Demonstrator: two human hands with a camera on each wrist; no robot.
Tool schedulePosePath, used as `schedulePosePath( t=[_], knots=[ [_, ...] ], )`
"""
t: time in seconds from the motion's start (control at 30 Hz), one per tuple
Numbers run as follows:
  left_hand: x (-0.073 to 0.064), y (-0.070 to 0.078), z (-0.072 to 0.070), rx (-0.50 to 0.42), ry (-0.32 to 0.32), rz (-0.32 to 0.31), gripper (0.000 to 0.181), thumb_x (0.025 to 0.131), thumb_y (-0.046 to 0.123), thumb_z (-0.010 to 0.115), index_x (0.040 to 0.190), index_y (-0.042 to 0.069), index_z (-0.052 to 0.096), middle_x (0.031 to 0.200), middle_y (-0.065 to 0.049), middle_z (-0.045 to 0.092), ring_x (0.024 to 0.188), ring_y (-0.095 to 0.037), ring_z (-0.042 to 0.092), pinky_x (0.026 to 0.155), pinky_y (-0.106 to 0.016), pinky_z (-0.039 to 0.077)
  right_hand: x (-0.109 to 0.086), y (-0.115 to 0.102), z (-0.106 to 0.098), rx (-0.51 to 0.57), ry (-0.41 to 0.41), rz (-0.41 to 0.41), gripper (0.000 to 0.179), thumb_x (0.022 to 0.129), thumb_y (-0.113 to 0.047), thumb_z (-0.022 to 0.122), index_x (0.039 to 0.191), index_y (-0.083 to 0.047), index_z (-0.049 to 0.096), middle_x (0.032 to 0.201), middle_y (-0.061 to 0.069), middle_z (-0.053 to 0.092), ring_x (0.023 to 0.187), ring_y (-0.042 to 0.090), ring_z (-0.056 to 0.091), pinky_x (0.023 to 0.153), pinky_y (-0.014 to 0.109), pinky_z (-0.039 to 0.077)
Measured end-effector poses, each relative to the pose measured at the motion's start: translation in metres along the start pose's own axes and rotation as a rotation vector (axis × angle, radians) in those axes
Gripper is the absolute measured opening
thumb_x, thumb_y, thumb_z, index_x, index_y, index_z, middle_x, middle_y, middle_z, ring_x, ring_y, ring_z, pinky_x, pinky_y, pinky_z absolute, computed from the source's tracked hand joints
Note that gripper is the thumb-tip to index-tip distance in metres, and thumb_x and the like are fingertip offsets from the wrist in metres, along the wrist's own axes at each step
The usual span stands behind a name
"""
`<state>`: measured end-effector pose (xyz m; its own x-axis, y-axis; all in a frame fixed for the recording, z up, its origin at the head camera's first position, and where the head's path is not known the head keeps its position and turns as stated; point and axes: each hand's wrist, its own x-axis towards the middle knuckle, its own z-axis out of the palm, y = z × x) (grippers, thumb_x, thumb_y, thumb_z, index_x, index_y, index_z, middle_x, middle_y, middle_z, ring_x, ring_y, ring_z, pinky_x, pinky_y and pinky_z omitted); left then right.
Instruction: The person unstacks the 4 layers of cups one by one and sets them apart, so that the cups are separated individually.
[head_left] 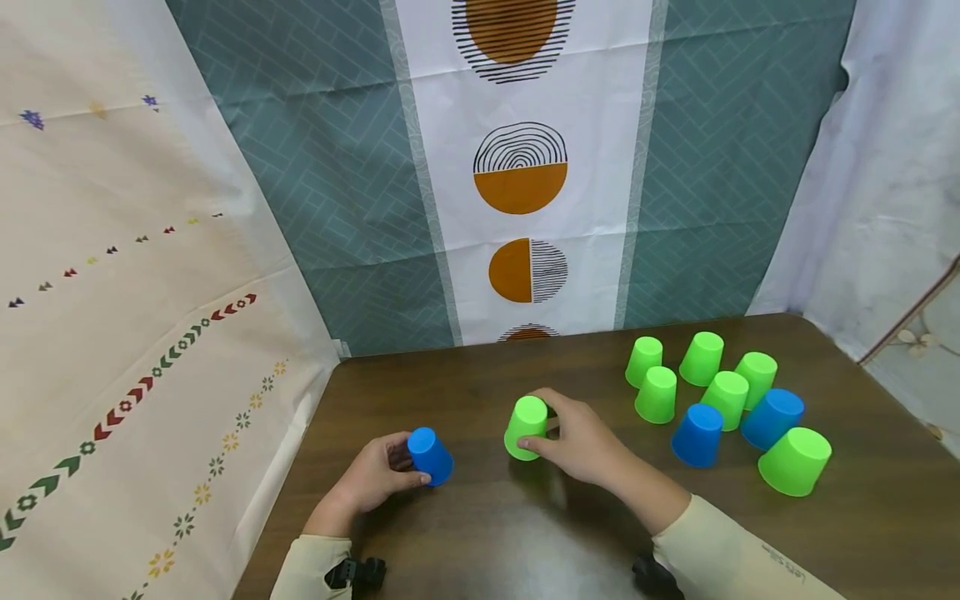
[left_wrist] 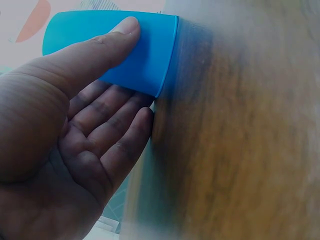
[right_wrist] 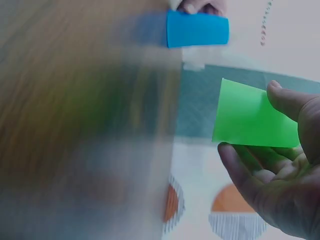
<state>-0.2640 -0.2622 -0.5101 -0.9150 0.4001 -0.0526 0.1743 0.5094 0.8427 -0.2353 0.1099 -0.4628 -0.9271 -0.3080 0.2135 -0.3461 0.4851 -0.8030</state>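
My left hand (head_left: 375,473) grips an upside-down blue cup (head_left: 431,457) at the left of the table. In the left wrist view the thumb lies across that blue cup (left_wrist: 145,55), whose rim is at or very near the wood. Toward the middle, my right hand (head_left: 581,437) holds a light green cup (head_left: 527,428) by its side, also upside down. The right wrist view shows this green cup (right_wrist: 252,117) between thumb and fingers, its rim apart from the tabletop. Some fingers of both hands are hidden behind the cups.
On the right of the brown table (head_left: 465,533) several upside-down green cups (head_left: 702,360) stand grouped with two blue cups (head_left: 697,435), (head_left: 772,418). The nearest of the group is a green cup (head_left: 795,462). Patterned cloths (head_left: 360,167) hang behind the table and at both sides.
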Motion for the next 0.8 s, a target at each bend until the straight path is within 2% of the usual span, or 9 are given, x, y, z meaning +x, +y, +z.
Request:
schedulePosePath(
  t=[0.2, 0.43, 0.6, 0.7, 0.8],
  knots=[
    [0.000, 0.001, -0.001, -0.006, 0.009, -0.006, 0.062, 0.084, 0.018, 0.090, 0.137, 0.002, 0.063, 0.132, -0.017, 0.069, 0.121, -0.039, 0.067, 0.103, -0.057, 0.053, -0.018, 0.008, -0.037, -0.068, 0.071, 0.029, 0.059, 0.087, -0.035, 0.088, 0.136, -0.022, 0.059, 0.114, -0.008, 0.071, 0.103, 0.023, 0.071, 0.082, 0.040, 0.059],
    [0.001, 0.000, -0.001, -0.004, 0.008, -0.013, 0.062, 0.084, 0.020, 0.090, 0.137, 0.003, 0.063, 0.133, -0.016, 0.069, 0.121, -0.038, 0.067, 0.103, -0.056, 0.053, -0.053, 0.020, -0.082, -0.148, 0.134, 0.079, 0.063, 0.090, -0.049, 0.082, 0.140, -0.020, 0.057, 0.106, -0.007, 0.070, 0.096, 0.018, 0.067, 0.077, 0.040, 0.057],
    [0.000, 0.000, -0.002, 0.009, 0.007, -0.019, 0.063, 0.084, 0.022, 0.091, 0.137, 0.003, 0.063, 0.132, -0.016, 0.069, 0.122, -0.038, 0.067, 0.103, -0.056, 0.053, -0.078, 0.032, -0.101, -0.245, 0.178, 0.120, 0.074, 0.090, -0.056, 0.079, 0.146, -0.016, 0.054, 0.110, -0.002, 0.071, 0.097, 0.022, 0.067, 0.078, 0.041, 0.057],
    [-0.001, 0.003, -0.002, -0.006, 0.008, -0.017, 0.063, 0.084, 0.020, 0.091, 0.137, 0.002, 0.062, 0.132, -0.016, 0.069, 0.122, -0.038, 0.067, 0.103, -0.056, 0.053, -0.092, 0.037, -0.110, -0.288, 0.215, 0.131, 0.071, 0.089, -0.055, 0.081, 0.144, -0.017, 0.057, 0.112, -0.001, 0.072, 0.098, 0.024, 0.069, 0.077, 0.039, 0.057],
    [-0.001, 0.003, -0.001, -0.010, 0.006, -0.017, 0.063, 0.084, 0.019, 0.091, 0.137, 0.002, 0.062, 0.132, -0.016, 0.069, 0.121, -0.038, 0.067, 0.103, -0.056, 0.053, -0.105, 0.042, -0.116, -0.303, 0.244, 0.127, 0.063, 0.088, -0.049, 0.085, 0.139, -0.020, 0.060, 0.104, -0.005, 0.072, 0.093, 0.019, 0.069, 0.072, 0.033, 0.057]
  ],
)
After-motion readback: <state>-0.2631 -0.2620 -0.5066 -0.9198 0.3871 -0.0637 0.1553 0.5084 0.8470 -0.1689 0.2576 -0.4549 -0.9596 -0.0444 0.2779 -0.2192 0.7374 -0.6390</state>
